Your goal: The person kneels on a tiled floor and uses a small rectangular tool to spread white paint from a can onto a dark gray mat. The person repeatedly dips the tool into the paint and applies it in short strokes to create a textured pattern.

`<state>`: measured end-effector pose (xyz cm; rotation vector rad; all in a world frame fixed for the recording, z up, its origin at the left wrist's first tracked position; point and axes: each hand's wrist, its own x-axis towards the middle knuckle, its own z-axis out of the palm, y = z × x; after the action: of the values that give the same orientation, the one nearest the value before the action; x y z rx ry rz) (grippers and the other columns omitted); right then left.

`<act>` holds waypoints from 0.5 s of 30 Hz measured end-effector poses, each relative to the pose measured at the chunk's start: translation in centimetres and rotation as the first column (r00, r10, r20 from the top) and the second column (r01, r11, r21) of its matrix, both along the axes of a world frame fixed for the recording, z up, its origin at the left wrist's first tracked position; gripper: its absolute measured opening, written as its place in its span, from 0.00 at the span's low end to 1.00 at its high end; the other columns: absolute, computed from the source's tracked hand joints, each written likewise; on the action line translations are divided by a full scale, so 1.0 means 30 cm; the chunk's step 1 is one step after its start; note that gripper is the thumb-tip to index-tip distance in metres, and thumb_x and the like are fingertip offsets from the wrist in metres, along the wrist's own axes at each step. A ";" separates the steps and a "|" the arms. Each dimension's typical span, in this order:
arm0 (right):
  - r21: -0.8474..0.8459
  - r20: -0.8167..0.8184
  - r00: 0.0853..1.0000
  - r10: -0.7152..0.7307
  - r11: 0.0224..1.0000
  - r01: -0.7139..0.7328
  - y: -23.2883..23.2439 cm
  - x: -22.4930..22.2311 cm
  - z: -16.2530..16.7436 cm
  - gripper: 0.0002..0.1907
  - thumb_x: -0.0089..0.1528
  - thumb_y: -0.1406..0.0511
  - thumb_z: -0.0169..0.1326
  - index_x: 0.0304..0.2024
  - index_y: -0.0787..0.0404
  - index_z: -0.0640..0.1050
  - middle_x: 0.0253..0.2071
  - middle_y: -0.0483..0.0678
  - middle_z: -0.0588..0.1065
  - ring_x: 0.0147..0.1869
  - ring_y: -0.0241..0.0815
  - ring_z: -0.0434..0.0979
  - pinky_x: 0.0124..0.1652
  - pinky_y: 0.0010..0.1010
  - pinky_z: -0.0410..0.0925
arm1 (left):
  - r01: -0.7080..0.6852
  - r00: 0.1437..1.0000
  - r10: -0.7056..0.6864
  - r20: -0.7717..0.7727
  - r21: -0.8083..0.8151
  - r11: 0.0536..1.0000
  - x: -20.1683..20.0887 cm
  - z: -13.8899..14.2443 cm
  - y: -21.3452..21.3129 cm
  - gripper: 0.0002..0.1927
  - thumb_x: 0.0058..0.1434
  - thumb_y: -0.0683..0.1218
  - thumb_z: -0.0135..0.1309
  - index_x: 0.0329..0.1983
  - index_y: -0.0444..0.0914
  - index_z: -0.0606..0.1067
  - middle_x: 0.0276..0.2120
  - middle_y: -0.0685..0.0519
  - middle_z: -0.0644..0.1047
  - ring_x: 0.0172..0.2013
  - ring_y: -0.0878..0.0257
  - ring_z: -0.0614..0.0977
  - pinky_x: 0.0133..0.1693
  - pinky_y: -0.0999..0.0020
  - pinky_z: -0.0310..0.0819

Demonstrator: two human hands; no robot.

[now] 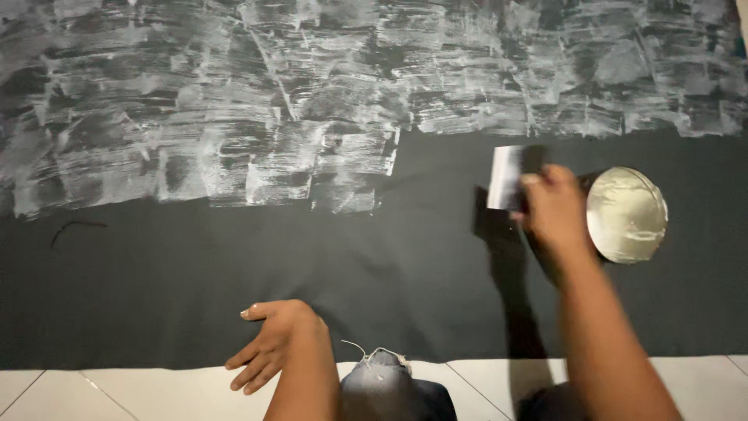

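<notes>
Head view: right hand [555, 210] grips a flat scraper [506, 178], blade upright, just left of the round paste tin [627, 214] on the dark cloth [234, 265]; left hand [269, 343] lies open, empty, well apart near the cloth's edge.

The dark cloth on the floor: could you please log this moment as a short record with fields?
Surface: dark cloth on a white tiled floor
Coating: white streaked patches on the far part
Right hand: holds a flat scraper, blade whitened
Left hand: open, fingers spread, at the cloth's near edge
Nearby: round tin of pale paste beside the right hand
</notes>
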<state>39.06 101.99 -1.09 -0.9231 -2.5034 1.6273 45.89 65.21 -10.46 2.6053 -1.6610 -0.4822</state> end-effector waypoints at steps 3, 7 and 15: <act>0.002 -0.006 0.994 0.111 0.994 -0.111 -0.190 -0.142 -0.194 0.22 0.62 0.63 0.56 0.57 0.65 0.72 0.40 0.49 0.76 0.34 0.38 0.78 0.28 0.30 0.74 | -0.028 1.000 0.028 -0.003 -0.020 0.999 -0.010 0.010 0.004 0.47 0.67 0.69 0.37 0.80 0.38 0.45 0.78 0.39 0.40 0.77 0.45 0.38 0.69 0.27 0.41; -0.039 0.025 0.994 0.109 0.993 -0.108 -0.319 -0.240 -0.364 0.19 0.62 0.60 0.58 0.52 0.64 0.78 0.38 0.51 0.79 0.36 0.44 0.78 0.32 0.34 0.71 | -0.023 0.999 0.022 -0.034 -0.023 0.999 -0.012 0.021 0.001 0.47 0.67 0.68 0.38 0.79 0.36 0.45 0.78 0.37 0.40 0.77 0.42 0.38 0.68 0.28 0.41; 0.605 -0.037 0.997 -0.070 0.793 0.078 -0.032 -0.265 -0.322 0.13 0.61 0.65 0.55 0.46 0.66 0.77 0.43 0.60 0.78 0.46 0.61 0.79 0.45 0.50 0.69 | 0.023 1.000 -0.023 0.005 0.043 0.999 0.000 0.005 -0.013 0.47 0.67 0.69 0.34 0.79 0.36 0.43 0.77 0.35 0.39 0.76 0.42 0.37 0.68 0.26 0.36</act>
<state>31.12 101.05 -10.76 -0.8870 -2.6564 0.6941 45.88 64.82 -10.30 2.6229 -1.7030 -0.5175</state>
